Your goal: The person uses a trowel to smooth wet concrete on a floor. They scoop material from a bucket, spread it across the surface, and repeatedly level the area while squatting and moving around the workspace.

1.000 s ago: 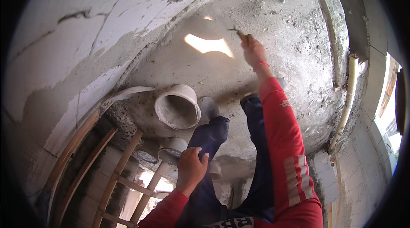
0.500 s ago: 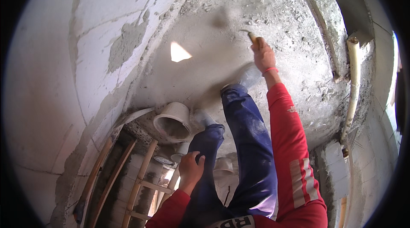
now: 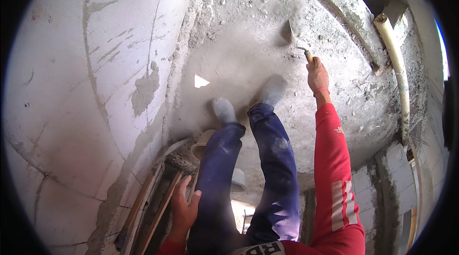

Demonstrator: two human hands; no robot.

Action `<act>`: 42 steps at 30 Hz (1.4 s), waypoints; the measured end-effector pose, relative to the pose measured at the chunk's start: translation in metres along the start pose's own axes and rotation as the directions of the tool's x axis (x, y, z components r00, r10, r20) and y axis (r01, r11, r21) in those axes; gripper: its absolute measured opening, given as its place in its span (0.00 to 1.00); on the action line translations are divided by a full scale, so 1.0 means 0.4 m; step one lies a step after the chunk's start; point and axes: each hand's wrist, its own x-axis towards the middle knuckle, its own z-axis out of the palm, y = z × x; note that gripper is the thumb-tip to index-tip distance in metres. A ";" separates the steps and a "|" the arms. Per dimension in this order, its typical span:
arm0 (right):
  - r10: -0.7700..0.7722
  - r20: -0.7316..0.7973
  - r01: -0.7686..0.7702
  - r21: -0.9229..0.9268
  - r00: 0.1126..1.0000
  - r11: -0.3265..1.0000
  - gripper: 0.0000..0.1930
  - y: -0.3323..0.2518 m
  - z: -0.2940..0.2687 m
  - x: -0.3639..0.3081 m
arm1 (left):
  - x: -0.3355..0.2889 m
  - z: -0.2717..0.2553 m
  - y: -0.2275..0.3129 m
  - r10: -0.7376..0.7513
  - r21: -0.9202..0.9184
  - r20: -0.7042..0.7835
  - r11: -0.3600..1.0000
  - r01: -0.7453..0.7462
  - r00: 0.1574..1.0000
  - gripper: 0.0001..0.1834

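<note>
My right hand [image 3: 318, 77] is closed round the wooden handle of a trowel [image 3: 288, 33], arm stretched far forward. The trowel's pointed metal blade is low over the rubble-strewn floor [image 3: 334, 107], and pale dust hangs around it. Whether the blade touches the floor I cannot tell. Beside my left thigh, my left hand [image 3: 183, 208] holds nothing; its fingers and thumb are apart. My dusty boots stand on the grey floor between the hands and the blade.
A pale bucket [image 3: 200, 146] is partly hidden behind my left leg, with another pale container [image 3: 237, 179] between my legs. A block wall [image 3: 124, 54] rises at left. On the right, a pale pole [image 3: 396, 59] leans near a raised ledge. Wooden bars [image 3: 160, 217] stand at lower left.
The view has shifted, and my right hand with the trowel is farther right. My left hand has come off my leg with its fingers spreading. My left foot has stepped forward.
</note>
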 end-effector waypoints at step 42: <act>-0.382 0.390 0.490 -0.226 0.838 0.842 0.14 -0.637 0.245 -0.037 | 0.146 0.009 -0.035 0.253 0.377 0.076 0.888 -0.263 0.964 0.22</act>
